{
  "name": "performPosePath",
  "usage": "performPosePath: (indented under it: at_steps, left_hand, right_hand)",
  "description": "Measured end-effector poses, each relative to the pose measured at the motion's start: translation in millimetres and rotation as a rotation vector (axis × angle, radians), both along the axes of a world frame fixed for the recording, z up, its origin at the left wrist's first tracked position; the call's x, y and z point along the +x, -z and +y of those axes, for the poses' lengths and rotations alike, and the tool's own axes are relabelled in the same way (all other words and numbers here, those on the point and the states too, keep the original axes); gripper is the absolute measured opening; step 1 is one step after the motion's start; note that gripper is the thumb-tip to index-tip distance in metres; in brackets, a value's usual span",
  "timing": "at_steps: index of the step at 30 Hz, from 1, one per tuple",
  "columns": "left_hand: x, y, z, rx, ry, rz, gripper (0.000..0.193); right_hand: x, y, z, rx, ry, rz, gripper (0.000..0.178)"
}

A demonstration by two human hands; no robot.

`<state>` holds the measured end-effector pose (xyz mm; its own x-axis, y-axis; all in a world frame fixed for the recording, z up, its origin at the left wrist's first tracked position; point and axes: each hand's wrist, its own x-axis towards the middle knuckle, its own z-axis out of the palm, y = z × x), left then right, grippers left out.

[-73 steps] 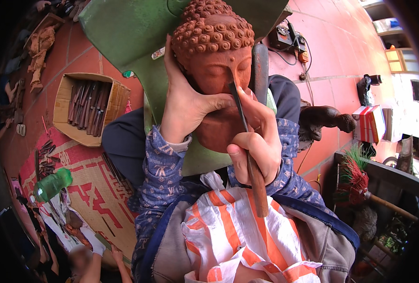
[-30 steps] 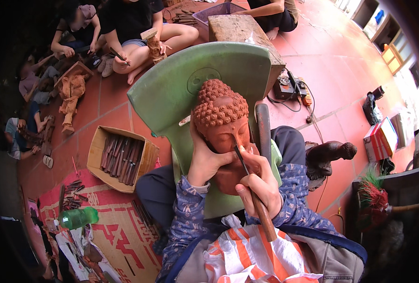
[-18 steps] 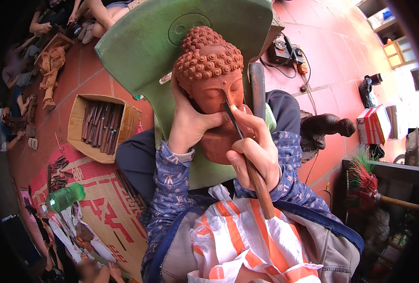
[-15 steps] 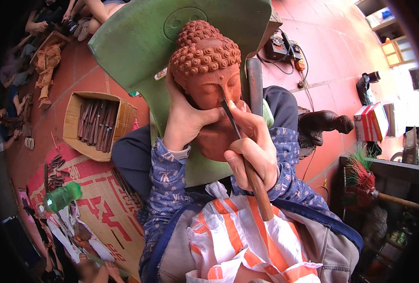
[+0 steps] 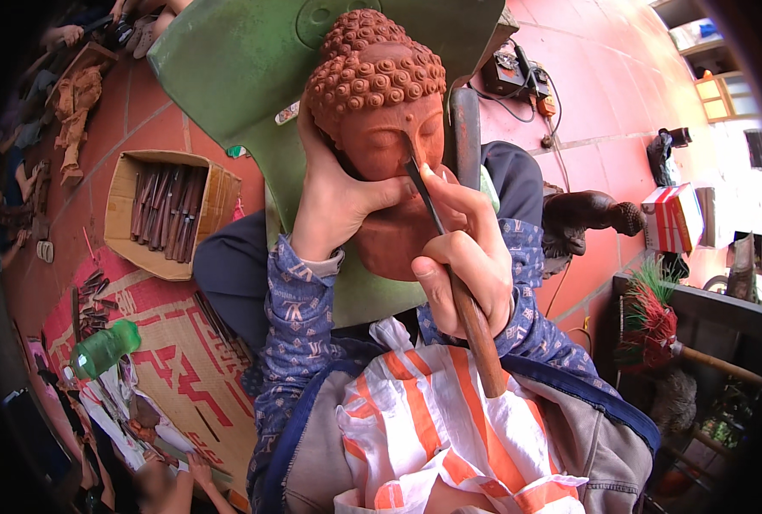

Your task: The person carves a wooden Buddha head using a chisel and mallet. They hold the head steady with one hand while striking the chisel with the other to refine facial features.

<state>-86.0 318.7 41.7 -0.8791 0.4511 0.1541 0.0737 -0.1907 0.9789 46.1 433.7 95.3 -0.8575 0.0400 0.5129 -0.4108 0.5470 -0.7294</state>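
Observation:
A reddish-brown carved Buddha head (image 5: 381,94) with curled hair rests on a green plastic chair (image 5: 227,73) in front of me. My left hand (image 5: 334,193) is wrapped round the side of its face and neck, thumb stretched across under the mouth area. In my right hand (image 5: 467,265) is a carving chisel (image 5: 475,334), its dark metal blade pointing up and its wooden handle toward my lap. The blade's tip touches the face beside the nose, with my right fingertips close to it. Part of the mouth and chin is hidden by my hands.
Left of me stands a cardboard box (image 5: 218,201) of wooden-handled tools. A green bottle (image 5: 105,349) lies on a patterned mat (image 5: 184,368), near other people's hands. To my right are a dark carved figure (image 5: 587,214), a corded black device (image 5: 514,75) and a red-bristled broom (image 5: 651,321).
The Buddha head appears slightly higher and turned a little in the view. The chisel tip stays by the nose, and both hands keep their hold.

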Motion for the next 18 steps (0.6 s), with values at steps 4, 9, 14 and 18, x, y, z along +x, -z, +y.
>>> performPosePath:
  at_steps: [4, 9, 14, 18]
  left_hand:
    - [0.8, -0.8, 0.8, 0.026, 0.005, -0.033, 0.128]
    - [1.0, -1.7, 0.0, -0.006, -0.005, -0.027, 0.129]
    - [0.6, -2.3, 0.9, 0.000, -0.001, -0.030, 0.130]
    - [2.1, -5.9, 1.0, 0.017, 0.008, -0.050, 0.130]
  right_hand:
    - [-0.2, -1.5, 0.4, -0.017, 0.016, -0.052, 0.012]
    - [-0.8, -2.8, 1.4, 0.017, 0.008, -0.027, 0.012]
    - [-1.5, -1.5, -1.3, 0.077, 0.010, 0.040, 0.013]
    - [-0.3, -3.8, -1.5, 0.078, 0.019, 0.009, 0.013]
